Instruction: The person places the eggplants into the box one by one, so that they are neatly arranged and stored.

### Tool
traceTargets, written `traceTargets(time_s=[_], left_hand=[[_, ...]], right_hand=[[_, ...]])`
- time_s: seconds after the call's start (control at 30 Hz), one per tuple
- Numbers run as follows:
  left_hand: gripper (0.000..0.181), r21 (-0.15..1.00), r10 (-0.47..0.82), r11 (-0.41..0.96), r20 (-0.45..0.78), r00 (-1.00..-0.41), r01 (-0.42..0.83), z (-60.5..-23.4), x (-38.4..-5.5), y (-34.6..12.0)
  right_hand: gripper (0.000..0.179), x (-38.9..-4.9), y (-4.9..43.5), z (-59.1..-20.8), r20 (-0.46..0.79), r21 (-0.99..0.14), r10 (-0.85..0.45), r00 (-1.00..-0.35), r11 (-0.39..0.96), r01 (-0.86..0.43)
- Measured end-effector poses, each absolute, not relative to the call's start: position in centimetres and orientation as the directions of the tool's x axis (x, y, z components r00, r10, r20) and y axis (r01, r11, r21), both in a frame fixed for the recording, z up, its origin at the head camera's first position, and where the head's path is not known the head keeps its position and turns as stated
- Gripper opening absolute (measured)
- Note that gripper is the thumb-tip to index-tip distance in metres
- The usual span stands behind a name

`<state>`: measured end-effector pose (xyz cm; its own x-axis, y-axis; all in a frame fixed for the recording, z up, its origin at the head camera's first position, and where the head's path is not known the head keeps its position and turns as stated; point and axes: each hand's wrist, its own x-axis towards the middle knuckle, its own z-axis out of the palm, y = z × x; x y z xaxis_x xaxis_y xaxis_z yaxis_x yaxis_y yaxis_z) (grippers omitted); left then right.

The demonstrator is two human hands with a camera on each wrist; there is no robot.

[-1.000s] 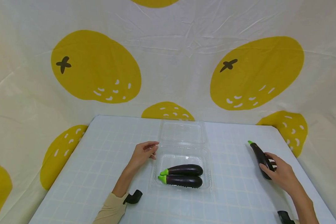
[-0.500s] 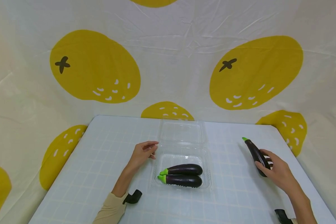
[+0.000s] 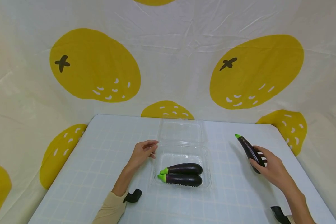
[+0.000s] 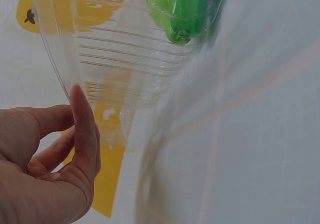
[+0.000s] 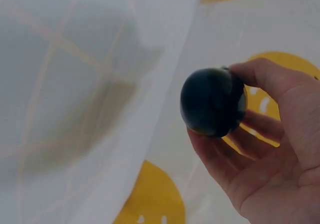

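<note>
A dark eggplant [image 3: 246,148] is gripped by the right hand [image 3: 273,169] above the right of the table [image 3: 229,199]. By the left hand [image 3: 141,153], the left rim of the clear container [image 3: 182,154] is touched; whether it is pinched cannot be told. Two more eggplants [image 3: 183,180] are laid in its near half, the lid [image 3: 182,130] opened far.

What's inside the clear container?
Two eggplants side by side, green ends pointing left. The floor of the container beneath them is covered, so can't be seen.

No legible txt, nos., labels, brands or signs in any cam view
</note>
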<state>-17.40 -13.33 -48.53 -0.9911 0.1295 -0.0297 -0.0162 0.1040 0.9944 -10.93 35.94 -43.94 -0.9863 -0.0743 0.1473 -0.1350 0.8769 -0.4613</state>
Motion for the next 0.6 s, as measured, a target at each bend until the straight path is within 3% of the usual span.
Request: traceTargets(time_s=[0.6], left_hand=[[0.032,0.998,0.138,0.051,-0.028,-0.990,-0.021,-48.3,-17.4,-13.3]], right_hand=[[0.063,-11.2,32.4,-42.6,0.183,-0.453,-0.177,-0.967,0.858,-0.243]])
